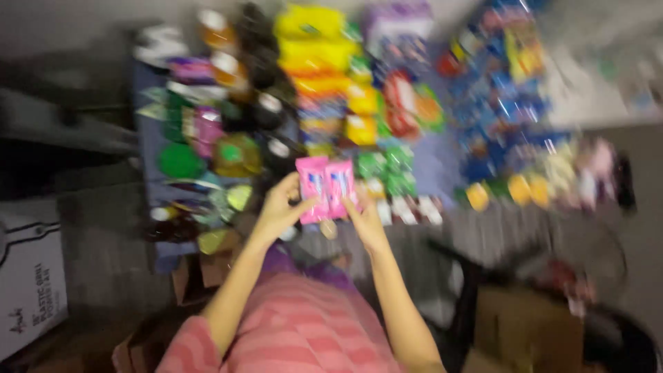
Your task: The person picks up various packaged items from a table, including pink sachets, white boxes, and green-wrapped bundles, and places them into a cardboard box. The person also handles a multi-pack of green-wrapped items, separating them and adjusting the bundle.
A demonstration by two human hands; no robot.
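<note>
Two flat pink plastic sachets (326, 188) held side by side above near edge of surface (148, 148). Left hand (280, 207) pinching left sachet's lower edge, right hand (364, 220) gripping right one's bottom corner. Likely light, limp, slick film; best pinched at sealed edges. Blurred beyond: green lidded jars (181, 160), yellow snack packets (314, 38).

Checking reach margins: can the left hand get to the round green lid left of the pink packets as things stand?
Probably yes. The left hand holds the pink packets together with the right hand. The green lid lies to its left, beyond other small items but uncovered. The hand would need to let go first.
</note>
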